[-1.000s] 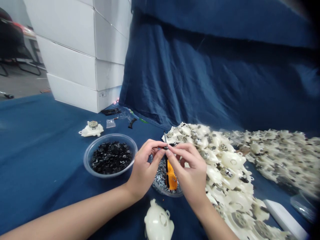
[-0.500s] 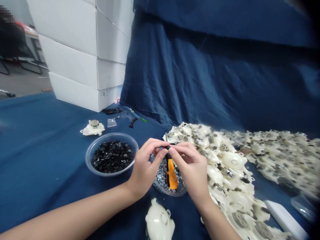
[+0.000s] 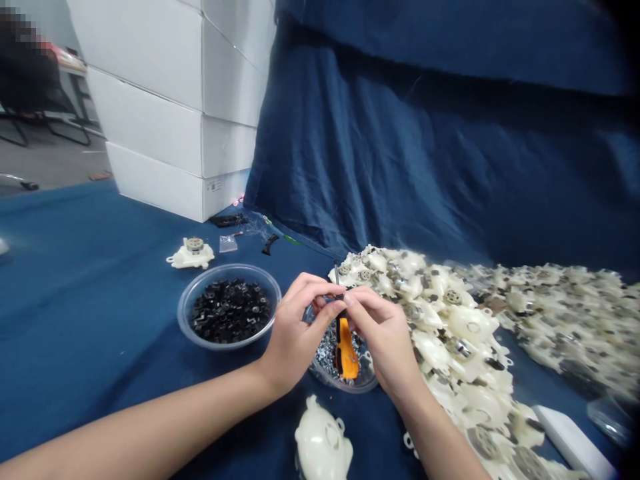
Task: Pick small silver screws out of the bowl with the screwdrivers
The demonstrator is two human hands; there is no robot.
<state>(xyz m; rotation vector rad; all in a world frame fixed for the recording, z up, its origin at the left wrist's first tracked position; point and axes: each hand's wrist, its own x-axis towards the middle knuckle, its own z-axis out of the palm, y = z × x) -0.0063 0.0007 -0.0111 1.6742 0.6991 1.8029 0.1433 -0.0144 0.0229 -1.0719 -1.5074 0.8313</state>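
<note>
The person's left hand (image 3: 300,327) and right hand (image 3: 385,340) meet in front of the chest-high view, over a clear bowl of silver screws (image 3: 320,373). Both grips are narrow: the fingertips (image 3: 345,300) of the right hand and those of the left close together around the thin metal shaft of a screwdriver (image 3: 345,350). Its shaft points up past the fingers, and its orange-and-black handle hangs below them, over the screws; whether the handle touches them cannot be told. No brand or writing can be read on it.

Just left of the hands stands a clear bowl (image 3: 185,313) full of small black plastic parts (image 3: 230,310). Beyond it, on the blue-covered table (image 3: 75,320), lies a white plastic housing with a motor fitted (image 3: 191,255), near a small clear bag (image 3: 229,244). Another white housing (image 3: 323,443) lies just below the bowl of screws.

To the right, a large heap of white housings with metal parts (image 3: 430,313) spreads along the table, in front of a hanging blue cloth (image 3: 375,133). Stacked white cartons (image 3: 165,113) stand behind, one with a small white label (image 3: 214,185), too small to read.
</note>
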